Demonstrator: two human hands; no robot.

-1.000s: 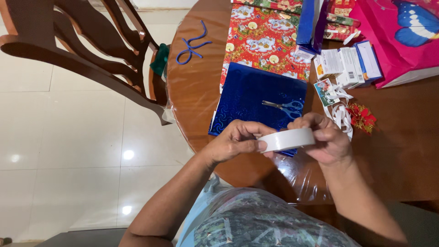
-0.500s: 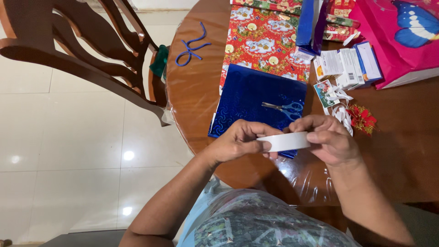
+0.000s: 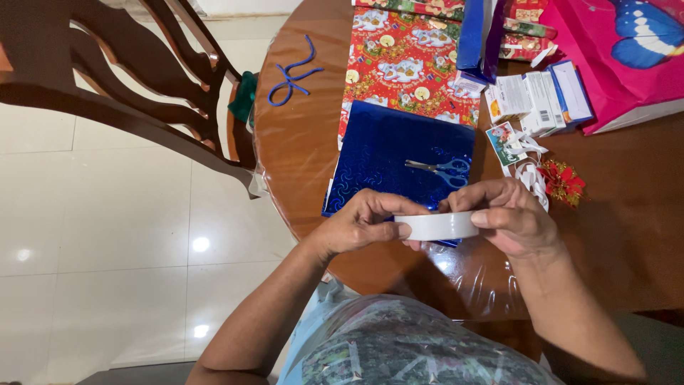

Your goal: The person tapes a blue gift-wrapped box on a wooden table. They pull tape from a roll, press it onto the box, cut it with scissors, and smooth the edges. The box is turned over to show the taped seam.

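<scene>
Both hands, left (image 3: 360,224) and right (image 3: 514,217), pinch a white tape roll (image 3: 437,225) by its rim; light, stiff, sticky-edged. Scissors (image 3: 438,168) lie at 12 o'clock.

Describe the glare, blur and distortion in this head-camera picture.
Head view: bright glare spots on the floor tiles; sheen on the clear table cover below the tape roll; hands sharp; the chair looms dark, stretched by the wide lens.
</scene>
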